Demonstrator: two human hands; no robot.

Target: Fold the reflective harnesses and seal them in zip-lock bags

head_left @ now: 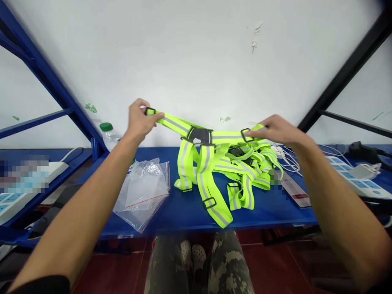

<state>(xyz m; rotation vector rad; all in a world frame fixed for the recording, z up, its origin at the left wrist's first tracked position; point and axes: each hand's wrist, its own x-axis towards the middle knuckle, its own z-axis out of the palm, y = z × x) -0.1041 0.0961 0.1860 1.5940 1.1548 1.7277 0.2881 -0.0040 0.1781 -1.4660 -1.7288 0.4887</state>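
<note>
A neon-yellow reflective vest (208, 159) made of elastic straps with silver stripes is stretched between my hands. My left hand (141, 119) pinches one strap at a black slider buckle. My right hand (275, 130) is closed on the opposite strap, with its thumb by another slider (247, 135). A black connector piece (200, 135) sits at the vest's middle, and lower straps hang down onto the blue shelf. Behind and to the right lies a tangled pile of similar neon straps (260, 163), partly overlapped by the held vest.
Clear zip bags (143, 192) lie at the left of the blue shelf (190, 216), near a green-capped bottle (107, 132). A phone (294, 188), white cables (289, 159) and a power strip (357, 177) are on the right. Metal uprights flank both sides before a white wall.
</note>
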